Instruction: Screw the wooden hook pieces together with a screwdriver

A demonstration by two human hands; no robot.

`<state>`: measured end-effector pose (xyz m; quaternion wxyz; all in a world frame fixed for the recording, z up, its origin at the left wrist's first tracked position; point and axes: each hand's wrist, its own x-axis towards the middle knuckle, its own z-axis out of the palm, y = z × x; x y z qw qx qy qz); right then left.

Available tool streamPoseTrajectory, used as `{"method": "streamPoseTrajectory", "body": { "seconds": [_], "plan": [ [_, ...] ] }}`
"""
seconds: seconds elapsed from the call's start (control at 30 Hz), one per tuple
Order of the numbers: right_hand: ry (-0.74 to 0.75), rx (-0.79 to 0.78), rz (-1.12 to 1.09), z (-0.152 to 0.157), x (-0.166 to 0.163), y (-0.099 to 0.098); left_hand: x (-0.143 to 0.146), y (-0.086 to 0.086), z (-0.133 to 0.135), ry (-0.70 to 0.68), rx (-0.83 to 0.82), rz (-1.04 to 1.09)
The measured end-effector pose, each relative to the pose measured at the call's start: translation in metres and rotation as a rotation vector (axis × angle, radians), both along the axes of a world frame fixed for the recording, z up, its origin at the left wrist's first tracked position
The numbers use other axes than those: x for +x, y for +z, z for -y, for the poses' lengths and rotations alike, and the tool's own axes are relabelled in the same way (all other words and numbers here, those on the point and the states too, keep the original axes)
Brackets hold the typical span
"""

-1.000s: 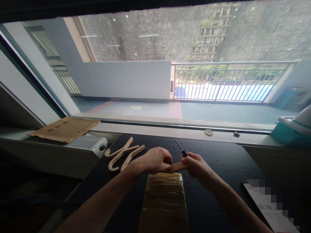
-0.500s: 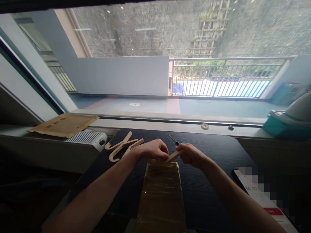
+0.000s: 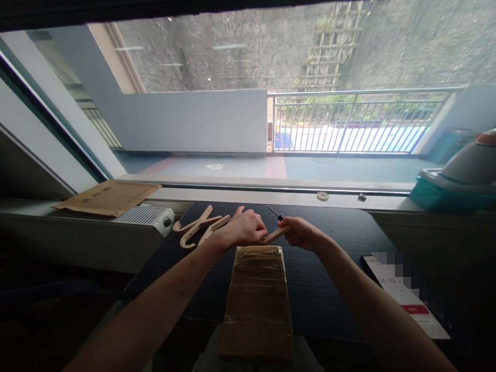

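Observation:
Both my hands meet over the far middle of a black table [image 3: 341,289]. My left hand [image 3: 242,228] is closed in a pinch on one end of a small flat wooden piece [image 3: 276,234], with one finger raised. My right hand [image 3: 302,233] grips the other end of that piece together with a thin dark screwdriver [image 3: 276,213], whose tip points up and away. A cardboard box wrapped in clear tape [image 3: 258,299] lies just below my hands. Several hook-shaped wooden pieces [image 3: 197,227] lie left of my left hand.
A white radiator [image 3: 143,216] with a brown envelope [image 3: 106,197] on it stands at the left. A phone with a timer [image 3: 403,294] lies at the table's right edge. A tape roll [image 3: 322,196] sits on the window sill, a teal box [image 3: 445,194] at far right.
The view has tilted down, so hands and box sit higher in the picture. My hands keep hold of the wooden piece and screwdriver; a left finger has lifted.

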<state>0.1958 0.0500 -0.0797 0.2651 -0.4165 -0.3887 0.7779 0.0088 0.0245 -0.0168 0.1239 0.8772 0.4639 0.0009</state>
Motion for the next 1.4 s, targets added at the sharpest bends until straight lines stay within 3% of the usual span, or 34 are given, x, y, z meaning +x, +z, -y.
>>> {"method": "streamPoseTrajectory", "body": {
  "seconds": [0.43,0.7,1.07,1.4],
  "plan": [
    [-0.019,0.077,-0.005,0.009,0.009,0.013,-0.003,0.008,0.012,-0.067,0.071,0.056],
    [0.008,0.134,0.012,0.01,0.015,0.022,-0.014,-0.006,0.024,-0.199,0.283,0.067],
    [-0.002,0.269,-0.017,0.014,0.008,0.011,-0.022,-0.025,0.021,-0.162,0.286,0.053],
    [-0.015,0.367,-0.011,0.018,0.014,-0.006,-0.018,-0.044,0.035,-0.138,0.425,0.065]
  ]
}}
